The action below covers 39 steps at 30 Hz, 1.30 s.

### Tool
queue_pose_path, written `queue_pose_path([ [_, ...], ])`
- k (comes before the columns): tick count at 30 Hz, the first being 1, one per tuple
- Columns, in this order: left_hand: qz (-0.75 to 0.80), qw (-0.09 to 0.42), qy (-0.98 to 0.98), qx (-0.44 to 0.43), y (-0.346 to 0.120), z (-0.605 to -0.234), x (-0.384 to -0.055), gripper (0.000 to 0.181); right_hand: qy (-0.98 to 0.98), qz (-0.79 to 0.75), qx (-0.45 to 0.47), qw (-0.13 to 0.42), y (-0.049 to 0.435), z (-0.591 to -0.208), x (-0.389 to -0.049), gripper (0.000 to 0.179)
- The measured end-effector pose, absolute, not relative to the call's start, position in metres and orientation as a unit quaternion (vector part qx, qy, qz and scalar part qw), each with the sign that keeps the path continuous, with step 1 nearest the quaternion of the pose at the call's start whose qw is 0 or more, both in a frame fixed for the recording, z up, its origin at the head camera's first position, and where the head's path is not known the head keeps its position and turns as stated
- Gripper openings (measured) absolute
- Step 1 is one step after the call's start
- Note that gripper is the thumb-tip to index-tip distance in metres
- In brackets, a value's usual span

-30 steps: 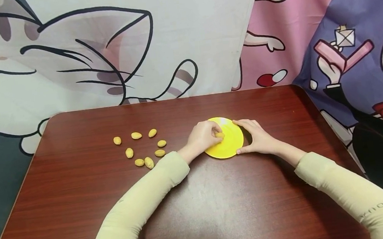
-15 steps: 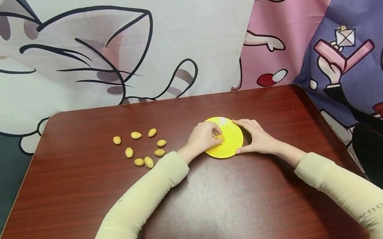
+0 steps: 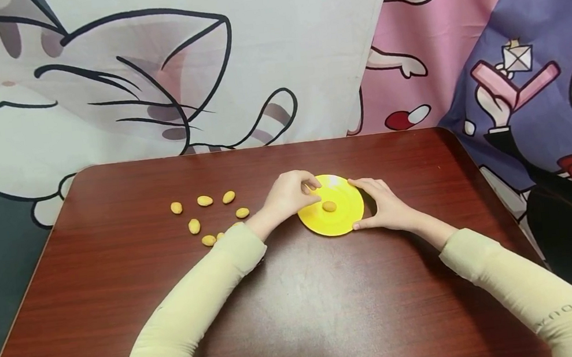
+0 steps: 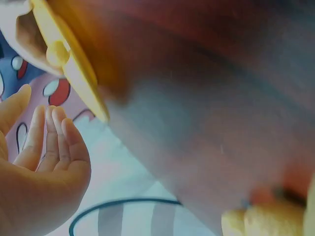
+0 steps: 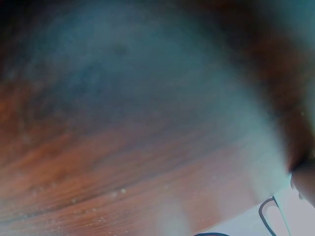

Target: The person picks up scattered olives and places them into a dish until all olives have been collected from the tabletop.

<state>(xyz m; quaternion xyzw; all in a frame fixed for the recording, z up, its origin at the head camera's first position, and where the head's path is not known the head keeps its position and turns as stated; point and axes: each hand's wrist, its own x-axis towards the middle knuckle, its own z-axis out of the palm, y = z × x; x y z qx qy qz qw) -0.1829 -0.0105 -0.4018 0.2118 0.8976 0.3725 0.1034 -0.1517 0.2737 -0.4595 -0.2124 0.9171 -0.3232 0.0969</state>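
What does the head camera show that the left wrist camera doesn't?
Only the head view shows the right hand holding the rim of the yellow plate, and the loose nuts lying on the table to the left. Only the left wrist view shows the left hand's fingers from close up, relaxed and holding nothing. Both show the plate, the one nut on it and the left hand.

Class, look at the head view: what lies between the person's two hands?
The yellow plate lies between the left hand and right hand, with one nut on it; the head view shows this.
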Motion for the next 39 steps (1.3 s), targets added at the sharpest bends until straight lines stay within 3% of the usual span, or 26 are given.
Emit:
queue_pose_path([
  [20, 0.455, 0.053, 0.875, 0.159, -0.093, -0.386, -0.186, 0.025, 0.920, -0.319, -0.209, 0.089, 0.276, -0.464, -0.152, 0.111],
  [39, 0.455, 0.010, 0.887, 0.076, -0.184, -0.401, -0.169, 0.025, 0.919, -0.322, -0.210, 0.088, 0.277, -0.465, -0.153, 0.112],
])
